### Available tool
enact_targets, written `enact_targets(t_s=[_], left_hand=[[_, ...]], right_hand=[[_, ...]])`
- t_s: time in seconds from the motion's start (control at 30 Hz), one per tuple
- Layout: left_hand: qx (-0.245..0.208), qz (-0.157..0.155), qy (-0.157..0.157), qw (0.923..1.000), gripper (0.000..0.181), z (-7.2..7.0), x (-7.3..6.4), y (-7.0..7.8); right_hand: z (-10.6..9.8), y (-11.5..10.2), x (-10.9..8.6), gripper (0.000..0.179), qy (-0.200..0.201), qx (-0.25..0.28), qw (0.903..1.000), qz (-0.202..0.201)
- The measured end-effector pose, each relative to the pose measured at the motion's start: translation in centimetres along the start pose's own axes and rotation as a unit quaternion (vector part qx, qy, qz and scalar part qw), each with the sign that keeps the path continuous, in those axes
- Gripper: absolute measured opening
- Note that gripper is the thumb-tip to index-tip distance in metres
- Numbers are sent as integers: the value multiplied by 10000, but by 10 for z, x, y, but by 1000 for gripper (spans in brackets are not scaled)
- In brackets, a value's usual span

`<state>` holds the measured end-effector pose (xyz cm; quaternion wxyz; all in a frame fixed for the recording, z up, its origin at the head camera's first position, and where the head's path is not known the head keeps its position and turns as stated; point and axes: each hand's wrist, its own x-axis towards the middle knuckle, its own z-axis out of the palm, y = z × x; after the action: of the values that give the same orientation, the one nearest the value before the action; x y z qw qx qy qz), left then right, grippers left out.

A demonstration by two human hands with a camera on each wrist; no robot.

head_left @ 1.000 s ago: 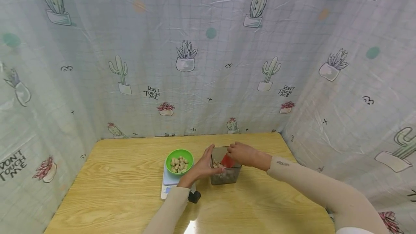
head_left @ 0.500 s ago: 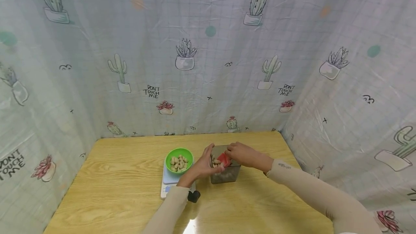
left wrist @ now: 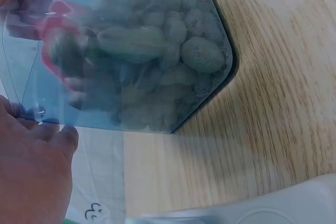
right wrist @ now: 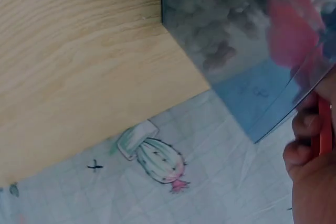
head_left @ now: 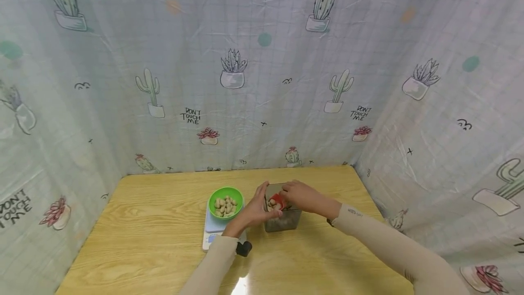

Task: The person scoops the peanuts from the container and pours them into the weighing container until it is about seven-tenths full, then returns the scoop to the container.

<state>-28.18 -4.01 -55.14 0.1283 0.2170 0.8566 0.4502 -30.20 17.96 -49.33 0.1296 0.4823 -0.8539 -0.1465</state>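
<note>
A clear, dark-tinted bin [head_left: 282, 223] of unshelled peanuts [left wrist: 202, 55] stands on the table. My left hand [head_left: 254, 208] grips its left side, thumb along the near rim and fingers towards the far one. Curled round the red handle of a scoop [head_left: 279, 198], my right hand [head_left: 304, 196] is at the bin's right rim. The scoop's red bowl [right wrist: 294, 27] is inside the bin, seen blurred through the wall, with peanuts in it. Left of the bin, a green bowl [head_left: 240, 194] of peanuts rests on a white kitchen scale [head_left: 214, 227], near my left wrist.
The wooden table [head_left: 151, 226] reaches back to a cactus-print curtain [head_left: 262, 140], which also hangs at both sides. A black wrist device [head_left: 244, 248] sticks out beside my left sleeve, close to the scale's front corner.
My right hand has moved slightly left with the scoop, which has tipped up from nose-down and now shows peanuts in it. The left hand keeps its grip on the bin.
</note>
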Motion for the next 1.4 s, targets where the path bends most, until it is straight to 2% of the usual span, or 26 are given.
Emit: enact_targets(t_s=[0.23, 0.4, 0.5, 0.6, 0.67, 0.73, 0.8, 0.87, 1.0, 1.17, 1.4], left_hand=[[-56, 32, 33, 10000, 108, -1, -1, 2], [33, -49, 50, 10000, 109, -2, -2, 0], [36, -128, 37, 9999, 108, -3, -1, -1], [37, -133, 8, 9999, 107, -3, -1, -1], [33, -85, 1, 10000, 107, -4, -1, 0], [44, -40, 10, 10000, 108, -4, -1, 0], [16, -15, 27, 10000, 109, -3, -1, 1], [26, -6, 29, 10000, 110, -2, -1, 1], [59, -44, -17, 10000, 110, -1, -2, 0], [46, -41, 13, 10000, 109, -2, -2, -1], [-60, -50, 3, 10000, 111, -2, 0, -2]], right_hand=[[4, 9, -9, 15, 3, 1078, 9937, 308], [9, 9, -12, 14, 93, 1622, 9837, 770], [8, 5, -10, 15, 161, 1276, 9884, 810], [3, 1, -5, 18, 169, 521, 9966, 620], [-1, -2, -2, 18, 117, 105, 9988, 461], [-6, -3, 1, 17, 99, -117, 9995, 288], [-9, -3, 2, 14, 78, -124, 9998, 163], [-11, -2, 0, 13, 73, 64, 9998, 158], [-9, 4, -7, 13, 131, 863, 9954, 399], [-2, 9, -17, 13, 269, 1752, 9825, 569], [-1, 12, -29, 19, 199, 2459, 9620, 1166]])
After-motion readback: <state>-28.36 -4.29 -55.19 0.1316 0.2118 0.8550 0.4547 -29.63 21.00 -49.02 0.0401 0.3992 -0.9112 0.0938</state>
